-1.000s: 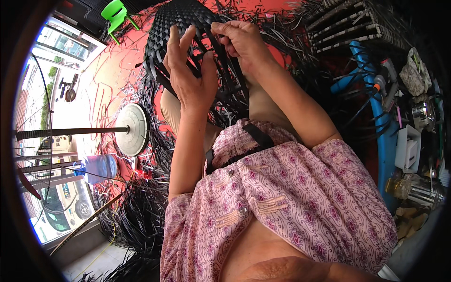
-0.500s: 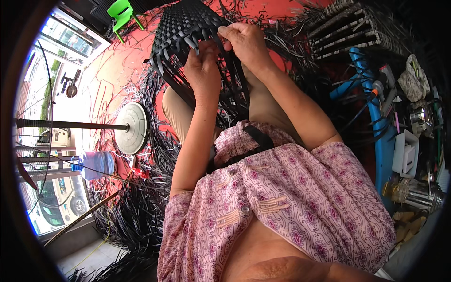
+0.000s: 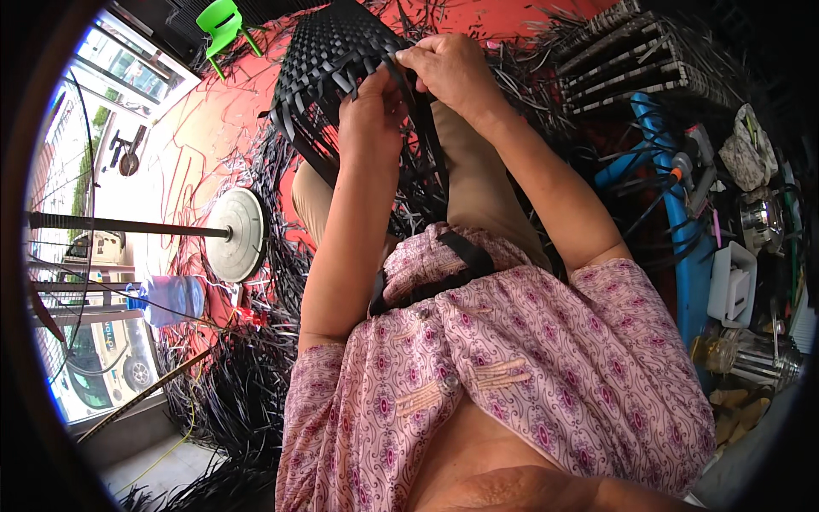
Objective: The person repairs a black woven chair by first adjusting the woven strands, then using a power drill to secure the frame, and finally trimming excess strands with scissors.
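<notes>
A black basket (image 3: 328, 47), woven from flat strips, lies over my knees with its unwoven strip ends hanging toward me. My left hand (image 3: 372, 115) is closed at the near edge of the weave, its fingertips pinching a black strip (image 3: 395, 61). Right beside it, my right hand (image 3: 452, 72) pinches the same edge between thumb and forefinger, the other fingers curled. The two hands' fingertips almost touch. Several loose strips (image 3: 431, 141) dangle below them between my legs; which strip each hand grips is partly hidden by the fingers.
Heaps of black strips (image 3: 247, 392) cover the red floor around me. A round grey stand base (image 3: 236, 235) with a pole is at left, near a blue water jug (image 3: 175, 299). At right are a blue plastic seat (image 3: 678, 205), a white container (image 3: 732, 286) and a stack of woven pieces (image 3: 627, 64).
My left hand has moved up and slightly right, closer to the right hand's fingertips. The right hand has shifted slightly up and right, still pinching at the basket's edge.
</notes>
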A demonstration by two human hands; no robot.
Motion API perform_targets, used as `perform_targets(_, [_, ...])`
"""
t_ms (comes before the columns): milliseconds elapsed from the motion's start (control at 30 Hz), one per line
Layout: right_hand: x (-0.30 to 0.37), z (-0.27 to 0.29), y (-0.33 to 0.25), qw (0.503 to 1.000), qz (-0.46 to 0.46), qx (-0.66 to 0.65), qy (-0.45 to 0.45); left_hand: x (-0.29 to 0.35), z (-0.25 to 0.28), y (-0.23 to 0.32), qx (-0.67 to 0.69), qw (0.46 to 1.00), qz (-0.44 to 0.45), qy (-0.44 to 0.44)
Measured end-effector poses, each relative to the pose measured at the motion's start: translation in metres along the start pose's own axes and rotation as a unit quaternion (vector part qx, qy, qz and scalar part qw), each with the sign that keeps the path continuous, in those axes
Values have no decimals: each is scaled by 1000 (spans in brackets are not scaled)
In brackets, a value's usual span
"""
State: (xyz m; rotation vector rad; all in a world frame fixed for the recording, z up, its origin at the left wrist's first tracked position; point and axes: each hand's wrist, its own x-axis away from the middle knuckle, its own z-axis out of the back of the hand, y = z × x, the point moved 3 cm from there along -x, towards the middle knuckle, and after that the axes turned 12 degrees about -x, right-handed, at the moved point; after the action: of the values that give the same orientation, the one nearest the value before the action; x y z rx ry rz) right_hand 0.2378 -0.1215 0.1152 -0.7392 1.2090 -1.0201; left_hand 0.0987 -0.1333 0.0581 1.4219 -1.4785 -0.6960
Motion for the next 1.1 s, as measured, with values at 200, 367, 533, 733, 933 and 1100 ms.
perform_targets(200, [3,-4,-3,999,18,29,12,-12,-8,0,94,995,26,16])
perform_targets(367, [10,-8,-5,994,57,83,47,-14,-10,4,100,993,49,49])
perform_targets(533, [16,-15,0,990,68,85,85,-11,-13,8,113,991,23,62])
perform_targets(733, [20,-14,1,992,72,65,83,-8,-21,13,112,992,-21,60])
perform_targets(933, [42,-10,-10,999,32,13,5,-6,-14,10,69,995,-17,65])
perform_targets(1100, [67,4,-22,993,-104,10,-48,-2,-18,3,36,999,-19,31])
